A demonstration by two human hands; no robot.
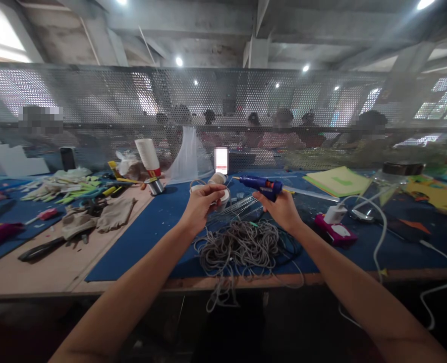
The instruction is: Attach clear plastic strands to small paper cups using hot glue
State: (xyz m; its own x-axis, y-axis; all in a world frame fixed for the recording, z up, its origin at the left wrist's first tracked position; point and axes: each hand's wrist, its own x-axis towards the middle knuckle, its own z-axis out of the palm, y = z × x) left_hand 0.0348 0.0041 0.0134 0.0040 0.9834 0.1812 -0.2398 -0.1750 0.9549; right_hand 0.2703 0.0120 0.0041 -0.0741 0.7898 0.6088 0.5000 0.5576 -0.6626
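My right hand is wrapped around the handle of a blue hot glue gun, its nozzle pointing left. The fingers of my left hand are closed on a small pale, cup-like piece, partly hidden by them; a thin cord curves beside it. The nozzle tip is just right of this piece; whether they touch I cannot tell. A white round object shows behind my left fingertips. Below and between my hands lies a tangled heap of grey cord. Clear glue sticks lie behind the heap.
A stack of paper cups stands on a metal can at left. Work gloves lie further left. On the right are a pink box with a white charger, cables and yellow sheets. A perforated screen rises behind.
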